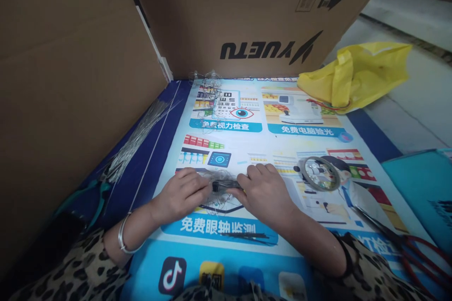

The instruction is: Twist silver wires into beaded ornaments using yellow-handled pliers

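Observation:
My left hand (pixel 183 195) is closed, its thumb and fingers pinching the left end of a wire bundle (pixel 226 183). From the other side, my right hand (pixel 265 193) grips the bundle's right end. Dark wrapping shows near the left fingertips, and loose clear loops spread around and below it. Both hands rest low over the printed poster sheet (pixel 226 150). Nearer to me, several short dark wires (pixel 247 235) lie on the sheet. Farther off, wire pieces with clear parts (pixel 210 91) are strung along its upper left.
On the left lie silver wires (pixel 137 143) and teal-handled pliers (pixel 97 202). To the right are a round dish of clear beads (pixel 320 174), red-handled scissors (pixel 402 242), a teal packet (pixel 422 188) and a yellow bag (pixel 370 72). Cardboard (pixel 226 13) walls the back and left.

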`<state>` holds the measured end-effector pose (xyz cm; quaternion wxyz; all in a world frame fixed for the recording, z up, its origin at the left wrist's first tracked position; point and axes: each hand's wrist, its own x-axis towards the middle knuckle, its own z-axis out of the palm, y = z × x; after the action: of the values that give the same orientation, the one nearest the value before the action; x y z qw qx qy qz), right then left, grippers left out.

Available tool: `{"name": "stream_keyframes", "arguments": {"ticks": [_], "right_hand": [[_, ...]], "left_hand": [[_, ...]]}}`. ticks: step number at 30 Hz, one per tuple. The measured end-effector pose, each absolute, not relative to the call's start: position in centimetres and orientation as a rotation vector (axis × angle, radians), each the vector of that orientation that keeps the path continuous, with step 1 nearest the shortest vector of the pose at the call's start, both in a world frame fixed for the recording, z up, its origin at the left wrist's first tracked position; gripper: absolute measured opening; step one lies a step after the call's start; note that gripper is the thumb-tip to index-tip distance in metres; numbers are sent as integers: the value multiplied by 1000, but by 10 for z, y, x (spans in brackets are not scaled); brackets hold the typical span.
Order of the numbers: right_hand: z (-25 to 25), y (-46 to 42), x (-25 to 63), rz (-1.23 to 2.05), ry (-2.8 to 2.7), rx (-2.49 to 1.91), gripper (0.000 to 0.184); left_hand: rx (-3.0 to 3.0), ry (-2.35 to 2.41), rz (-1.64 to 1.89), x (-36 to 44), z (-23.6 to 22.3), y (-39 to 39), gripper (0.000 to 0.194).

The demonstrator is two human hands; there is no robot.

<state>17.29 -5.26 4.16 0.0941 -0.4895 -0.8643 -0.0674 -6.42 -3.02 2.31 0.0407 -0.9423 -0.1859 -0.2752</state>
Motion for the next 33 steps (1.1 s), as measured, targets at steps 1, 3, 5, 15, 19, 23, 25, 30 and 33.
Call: {"name": "stream_keyframes", "arguments": {"ticks": [1, 3, 5, 15, 19, 23, 25, 30, 33], "right_hand": [[43, -52, 173, -193, -2577, -1441, 32], [46, -49, 172, -185, -2601, -1419, 32], [49, -47, 172, -184, -2617, -1404, 32], [49, -42, 166, -201, -2638, -1337, 31], [48, -42, 165, -208, -2647, -1327, 31], [46, -43, 164, -204, -2647, -1325, 32], [46, -43, 164, -204, -2645, -1329, 32], [47, -44, 161, -221, -2652, -1332, 31], [49, -45, 160, -208, -2653, -1337, 31]], "left_hand": [[-2882, -562, -847, -65, 22, -31, 17], [-2875, -566, -875, -66, 21, -33, 17], [-2867, -583, -918, -66, 19, -34, 18], [-2825, -631, -1061, -67, 10, -37, 20], [-2825, -660, -1067, -67, 9, -37, 21], [-2836, -681, -1074, -68, 9, -37, 20], [-2837, -683, -1077, -68, 9, -37, 19], [-2850, -647, -1068, -68, 7, -38, 22], [-2856, -618, -1068, -68, 7, -38, 23]]}}
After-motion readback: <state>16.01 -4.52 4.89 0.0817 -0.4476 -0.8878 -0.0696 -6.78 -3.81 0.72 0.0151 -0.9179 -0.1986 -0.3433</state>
